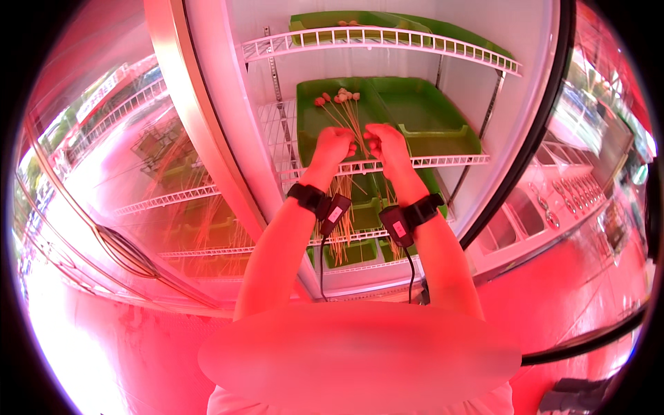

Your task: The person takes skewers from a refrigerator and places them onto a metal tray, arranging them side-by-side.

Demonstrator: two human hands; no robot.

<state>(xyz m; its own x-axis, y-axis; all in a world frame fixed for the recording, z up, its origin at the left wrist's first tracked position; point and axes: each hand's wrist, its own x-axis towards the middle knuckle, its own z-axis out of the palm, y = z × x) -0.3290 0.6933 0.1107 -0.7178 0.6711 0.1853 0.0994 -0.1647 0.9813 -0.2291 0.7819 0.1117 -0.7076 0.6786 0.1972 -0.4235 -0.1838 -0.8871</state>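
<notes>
Several thin skewers with food pieces at their far ends (342, 97) lie fanned over a green plastic tray (316, 124) on the middle shelf of an upright display cabinet. My left hand (338, 145) is at the left side of the sticks, fingers curled; whether it grips any is unclear. On the right side of the same sticks, my right hand (383, 142) has its fingers bent close to them, and its hold cannot be made out. Both wrists wear black straps with small boxes and cables. Below, more skewers (340, 207) show on a lower shelf.
White wire shelf edges (451, 162) run across in front of the trays. Another green tray (415, 23) stands on the upper shelf. The glass door (181, 155) stands at the left. To the right is a counter with metal bins (524, 210) and rows of metal utensils (576, 194).
</notes>
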